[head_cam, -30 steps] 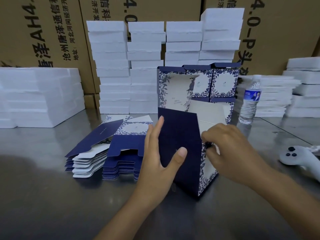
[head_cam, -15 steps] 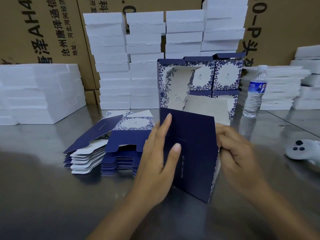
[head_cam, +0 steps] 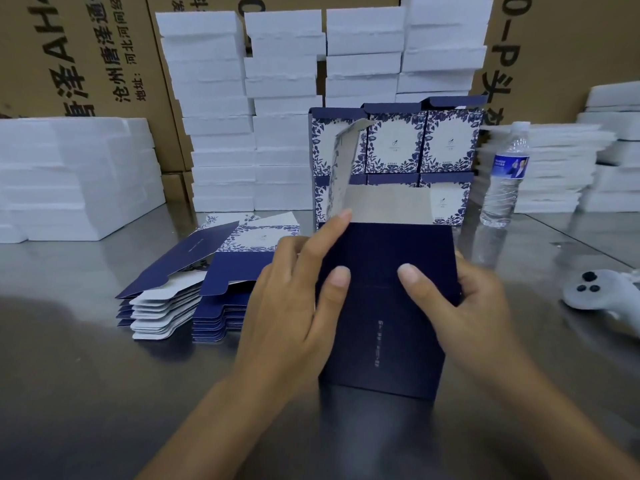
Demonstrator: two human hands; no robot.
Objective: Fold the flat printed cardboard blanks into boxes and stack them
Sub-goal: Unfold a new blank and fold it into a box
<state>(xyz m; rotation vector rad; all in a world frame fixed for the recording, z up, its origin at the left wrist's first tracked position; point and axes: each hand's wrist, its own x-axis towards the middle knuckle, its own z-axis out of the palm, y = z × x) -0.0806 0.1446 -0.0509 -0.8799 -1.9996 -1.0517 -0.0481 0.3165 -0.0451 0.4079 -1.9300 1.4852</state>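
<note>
On the worktop (head_cam: 86, 375) directly before you, the half-folded box (head_cam: 388, 306) stands upright with its dark blue panel toward you. Both grips are clamped on it: your left hand (head_cam: 294, 306) holds the left edge with the thumb on the front, and your right hand (head_cam: 460, 306) holds the right edge in the same way. The top is not closed yet; one printed flap (head_cam: 346, 157) stands up and the grey inside shows. Just behind, the finished boxes (head_cam: 394, 143) are stacked in two rows, the lower one partly hidden. To the left, the pile of flat blanks (head_cam: 207, 292) is thick, so I judge much work remains: close this box, stack it, then fold many more.
</note>
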